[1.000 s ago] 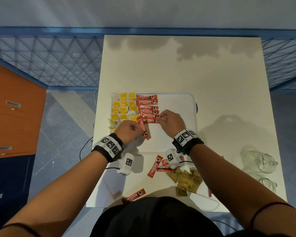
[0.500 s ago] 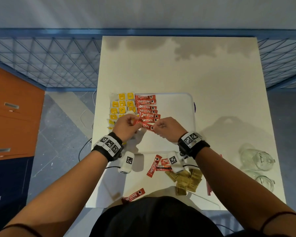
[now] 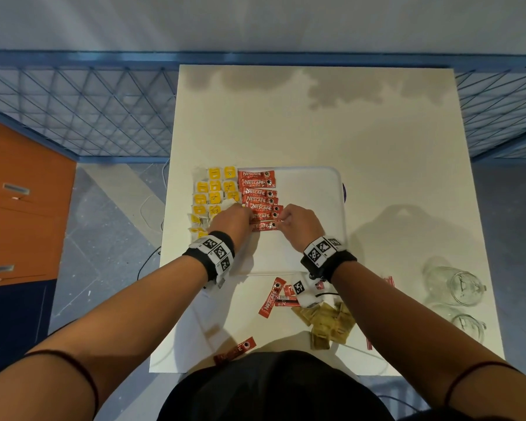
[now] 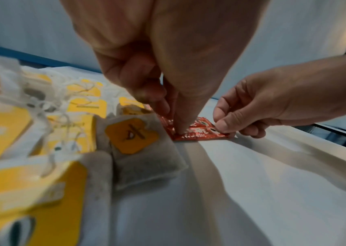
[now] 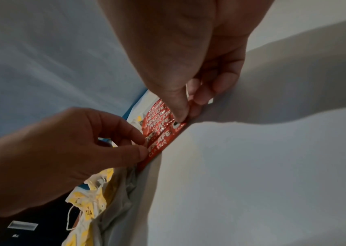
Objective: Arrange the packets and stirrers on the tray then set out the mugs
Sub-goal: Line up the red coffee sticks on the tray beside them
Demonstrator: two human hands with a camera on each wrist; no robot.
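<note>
A white tray [image 3: 313, 189] lies on the table with yellow-tagged tea bags [image 3: 214, 189] at its left and a column of red coffee sachets [image 3: 257, 192] beside them. My left hand [image 3: 236, 218] pinches the left end of the nearest red sachet [image 3: 263, 226] and my right hand [image 3: 298, 223] pinches its right end. The sachet lies flat on the tray at the bottom of the column. In the left wrist view the left hand [image 4: 174, 123] presses the sachet [image 4: 197, 134]; in the right wrist view the right hand [image 5: 185, 109] holds its end [image 5: 161, 141].
Loose red sachets [image 3: 271, 299], brown packets [image 3: 325, 323] and thin red stirrers [image 3: 369, 344] lie on the table [image 3: 346, 132] in front of the tray. Two glass mugs [image 3: 459, 287] stand at the right edge. One sachet [image 3: 234, 350] lies at the near edge.
Both hands carried the red sachet up from below the column and laid it flat as the bottom row; it was slanted in the left hand a second ago.
</note>
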